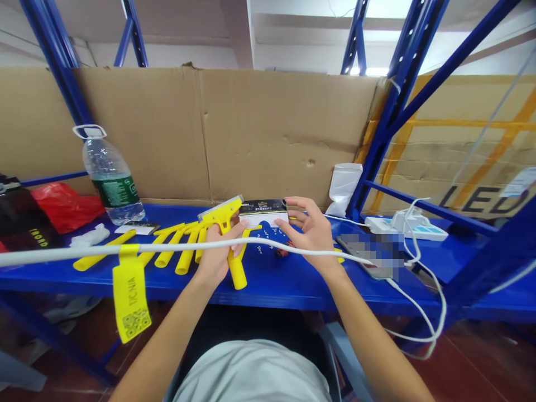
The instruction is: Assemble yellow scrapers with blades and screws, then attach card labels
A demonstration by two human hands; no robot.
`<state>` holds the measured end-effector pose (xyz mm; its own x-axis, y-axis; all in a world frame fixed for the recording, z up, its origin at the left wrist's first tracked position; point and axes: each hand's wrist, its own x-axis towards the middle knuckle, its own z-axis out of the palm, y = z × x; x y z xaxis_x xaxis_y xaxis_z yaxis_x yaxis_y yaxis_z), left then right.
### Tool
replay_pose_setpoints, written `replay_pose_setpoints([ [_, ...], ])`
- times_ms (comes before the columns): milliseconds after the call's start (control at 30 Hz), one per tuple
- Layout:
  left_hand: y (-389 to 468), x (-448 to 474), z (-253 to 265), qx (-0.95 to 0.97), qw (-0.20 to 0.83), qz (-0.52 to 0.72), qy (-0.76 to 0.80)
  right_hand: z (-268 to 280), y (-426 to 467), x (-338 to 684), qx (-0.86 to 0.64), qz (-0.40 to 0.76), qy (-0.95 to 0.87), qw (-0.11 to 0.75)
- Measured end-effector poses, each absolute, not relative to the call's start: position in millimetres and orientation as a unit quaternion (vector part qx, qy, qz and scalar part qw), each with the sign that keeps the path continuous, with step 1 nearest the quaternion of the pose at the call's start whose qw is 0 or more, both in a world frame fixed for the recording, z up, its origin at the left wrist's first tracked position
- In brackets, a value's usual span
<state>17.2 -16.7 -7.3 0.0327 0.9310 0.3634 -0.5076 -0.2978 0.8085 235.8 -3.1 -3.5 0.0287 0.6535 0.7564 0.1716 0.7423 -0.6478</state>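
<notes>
My left hand is closed around the handle of a yellow scraper, whose wide head with a pale blade edge points up. My right hand grips the right end of a small black-and-white package marked TGJ-001, thumb in front and fingers behind. The left fingertips reach the package's left end; whether they touch it I cannot tell. Several more yellow scrapers lie in a row left of my left hand. Small whitish bits and a small red-and-black object are on the table below the package.
A white cable crosses in front of both wrists, with a yellow tag. On the blue table stand a water bottle, a red bag, a phone and a power strip. Cardboard walls the back.
</notes>
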Motion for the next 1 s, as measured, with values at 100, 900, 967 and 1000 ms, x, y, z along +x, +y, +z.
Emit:
replay_pose_setpoints([
  [100,-15.1,17.4,-6.2,0.443,0.542,0.677,0.228,-3.6,-4.4,236.4,-0.306,0.187,-0.669,0.651],
  [900,-14.3,18.2,-8.3,0.401,0.585,0.672,0.215,25.7,-31.4,239.9,-0.299,-0.01,-0.645,0.703],
  [967,-14.3,16.9,-7.6,0.386,0.587,0.679,0.213,26.4,-34.3,242.7,-0.289,-0.027,-0.655,0.698],
  [1000,-14.2,16.5,-7.2,0.378,0.588,0.683,0.212,25.7,-34.5,244.0,-0.284,-0.023,-0.663,0.692],
])
